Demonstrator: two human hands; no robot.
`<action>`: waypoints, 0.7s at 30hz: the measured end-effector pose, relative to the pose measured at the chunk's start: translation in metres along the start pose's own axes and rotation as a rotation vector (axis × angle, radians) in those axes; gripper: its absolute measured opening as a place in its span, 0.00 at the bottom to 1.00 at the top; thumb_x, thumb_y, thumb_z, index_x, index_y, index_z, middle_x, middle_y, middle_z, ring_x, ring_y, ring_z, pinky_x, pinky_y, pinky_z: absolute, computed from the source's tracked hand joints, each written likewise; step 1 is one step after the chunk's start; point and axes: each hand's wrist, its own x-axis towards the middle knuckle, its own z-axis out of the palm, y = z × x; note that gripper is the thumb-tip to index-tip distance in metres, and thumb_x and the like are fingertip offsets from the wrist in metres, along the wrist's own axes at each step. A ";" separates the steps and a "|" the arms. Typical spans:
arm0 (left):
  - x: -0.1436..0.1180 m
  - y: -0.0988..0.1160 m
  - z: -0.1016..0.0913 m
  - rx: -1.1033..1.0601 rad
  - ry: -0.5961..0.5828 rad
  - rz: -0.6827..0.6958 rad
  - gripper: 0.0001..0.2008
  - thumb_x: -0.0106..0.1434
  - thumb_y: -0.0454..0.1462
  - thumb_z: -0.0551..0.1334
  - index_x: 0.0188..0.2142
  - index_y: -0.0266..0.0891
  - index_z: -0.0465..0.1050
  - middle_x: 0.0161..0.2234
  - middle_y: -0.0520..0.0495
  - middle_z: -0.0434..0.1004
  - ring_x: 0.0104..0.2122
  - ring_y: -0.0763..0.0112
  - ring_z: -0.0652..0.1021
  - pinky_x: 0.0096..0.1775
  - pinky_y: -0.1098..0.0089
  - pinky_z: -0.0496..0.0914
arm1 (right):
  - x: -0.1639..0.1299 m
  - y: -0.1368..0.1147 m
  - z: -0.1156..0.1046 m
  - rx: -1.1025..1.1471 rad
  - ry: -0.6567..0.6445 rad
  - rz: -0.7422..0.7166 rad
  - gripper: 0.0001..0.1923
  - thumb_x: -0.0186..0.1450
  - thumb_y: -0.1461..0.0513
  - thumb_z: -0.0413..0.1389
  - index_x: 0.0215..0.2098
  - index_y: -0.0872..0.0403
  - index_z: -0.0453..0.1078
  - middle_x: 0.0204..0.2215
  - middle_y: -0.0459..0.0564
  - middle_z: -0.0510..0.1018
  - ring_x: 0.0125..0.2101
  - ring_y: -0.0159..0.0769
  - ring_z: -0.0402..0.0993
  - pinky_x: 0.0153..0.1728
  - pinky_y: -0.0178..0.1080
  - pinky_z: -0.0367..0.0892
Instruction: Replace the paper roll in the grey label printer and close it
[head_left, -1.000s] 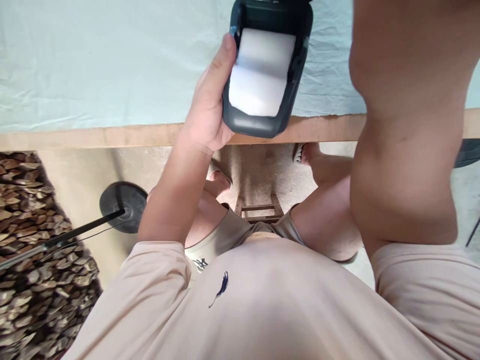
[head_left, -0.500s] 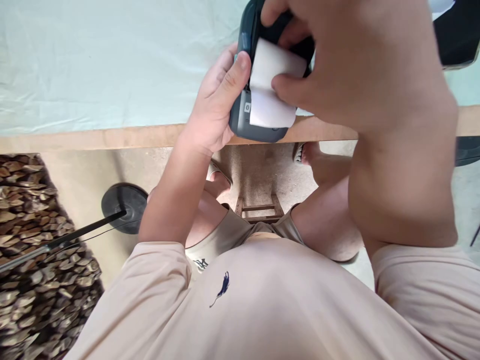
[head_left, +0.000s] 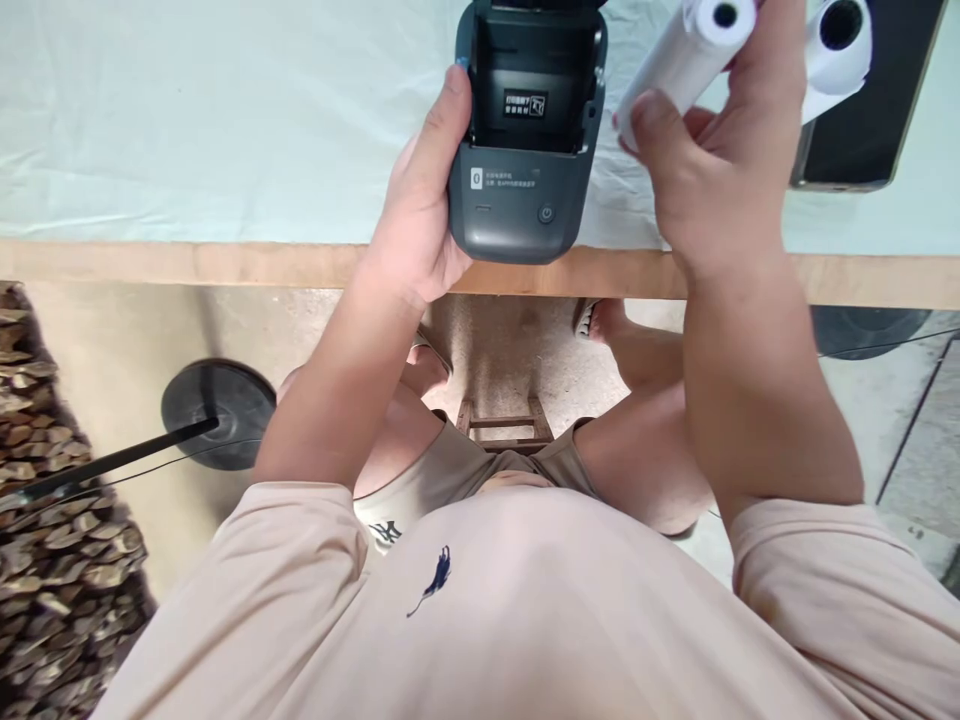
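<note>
My left hand (head_left: 431, 190) grips the left side of a dark grey portable label printer (head_left: 517, 200), held above the table's front edge. The printer's lid is raised at the top of the view, and its paper bay shows bare with a small printed label inside. To the right, my right hand (head_left: 720, 170) is closed around a white paper roll (head_left: 679, 70), apart from the printer. The roll's hollow core faces up and to the right. Just beyond that hand a second white paper roll (head_left: 829, 85) rests on or beside a black flat device (head_left: 874, 130).
A pale green cloth (head_left: 225, 120) covers the table, which has a wooden front edge (head_left: 187, 262). Below stand round black bases (head_left: 217, 400), one with a pole. Stacked firewood (head_left: 52, 520) lies at left. A wooden stool (head_left: 506, 430) shows between my legs.
My right hand has drawn the white paper roll out of the printer and moved right with it. The paper bay is now uncovered. My left hand still holds the printer.
</note>
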 end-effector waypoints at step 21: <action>-0.003 0.002 0.016 0.174 -0.215 0.200 0.13 0.61 0.48 0.54 0.39 0.56 0.75 0.41 0.54 0.78 0.54 0.59 0.72 0.47 0.59 0.74 | 0.010 0.023 -0.052 -0.925 0.230 0.109 0.21 0.55 0.61 0.58 0.47 0.57 0.67 0.42 0.54 0.69 0.46 0.37 0.65 0.52 0.42 0.60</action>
